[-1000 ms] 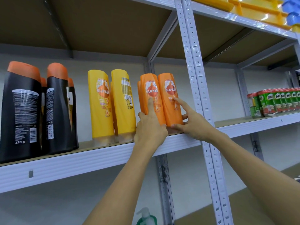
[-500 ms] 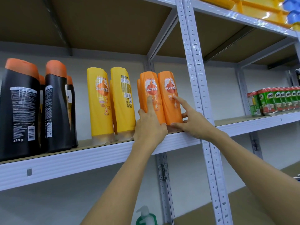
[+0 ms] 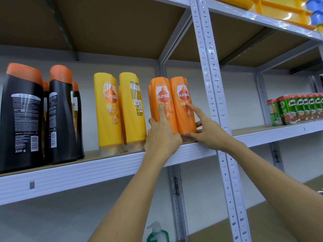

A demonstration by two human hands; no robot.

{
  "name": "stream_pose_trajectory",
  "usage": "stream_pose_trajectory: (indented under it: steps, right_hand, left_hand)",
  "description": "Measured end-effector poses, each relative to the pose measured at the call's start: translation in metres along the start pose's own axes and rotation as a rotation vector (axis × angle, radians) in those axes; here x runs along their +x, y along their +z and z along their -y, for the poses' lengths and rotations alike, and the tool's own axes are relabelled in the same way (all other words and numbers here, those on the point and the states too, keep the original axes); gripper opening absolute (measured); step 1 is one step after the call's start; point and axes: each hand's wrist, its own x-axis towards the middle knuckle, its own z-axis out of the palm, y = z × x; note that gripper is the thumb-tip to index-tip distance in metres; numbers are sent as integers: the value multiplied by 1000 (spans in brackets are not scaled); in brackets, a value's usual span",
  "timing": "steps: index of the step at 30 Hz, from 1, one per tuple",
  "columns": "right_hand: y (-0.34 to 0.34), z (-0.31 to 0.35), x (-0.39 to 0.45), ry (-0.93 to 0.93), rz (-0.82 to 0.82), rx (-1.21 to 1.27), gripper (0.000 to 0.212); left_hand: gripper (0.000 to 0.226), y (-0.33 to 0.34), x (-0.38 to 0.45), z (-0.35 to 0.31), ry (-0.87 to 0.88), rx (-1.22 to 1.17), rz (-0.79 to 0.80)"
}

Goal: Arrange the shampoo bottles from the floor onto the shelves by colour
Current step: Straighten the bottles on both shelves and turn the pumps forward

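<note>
From the head camera, the two front orange bottles (image 3: pixel 173 103) both read "sunsilk" in white on a red-orange drop; they stand upright, touching side by side, hard against the grey upright post (image 3: pixel 212 95), with another orange one partly hidden behind them. Left of the orange bottles stand the yellow bottles (image 3: pixel 120 110): one shows the "sunsilk" front, the other its back label with a square code. Further left are black bottles (image 3: pixel 22 117) with orange caps, backs turned out, one marked "320 g". On the far side of the post, a row of green tins (image 3: pixel 297 109) shows the letters "MI".

The left hand (image 3: pixel 162 135) has its grip loose, forefinger laid up the front of the left orange bottle, other fingers curled at its base. The right hand (image 3: pixel 208 131) is spread wide, forefinger tip on the right bottle's label, thumb at its foot; neither hand closes round a bottle.

All stand on one shelf (image 3: pixel 87 170), a brown board with a ribbed white metal edge, against a pale wall. Yellow trays (image 3: pixel 272 7) sit on the shelf above, and a green pump bottle (image 3: pixel 157 233) shows below the orange bottles.
</note>
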Motion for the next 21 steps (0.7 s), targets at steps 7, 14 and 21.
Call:
stream_pose_trajectory:
  steps: [7,14,21]
  right_hand:
    - [1,-1,-1,2,-5,2,93]
    - [4,1,-3,2,-11,-4,92]
    - [2,3,-4,5,1,-2,91]
  left_hand:
    - [95,0,-1,1,18,16,-5]
    - [95,-1,0,3,42,4,-2]
    - [96,-1,2,6,45,-14,11]
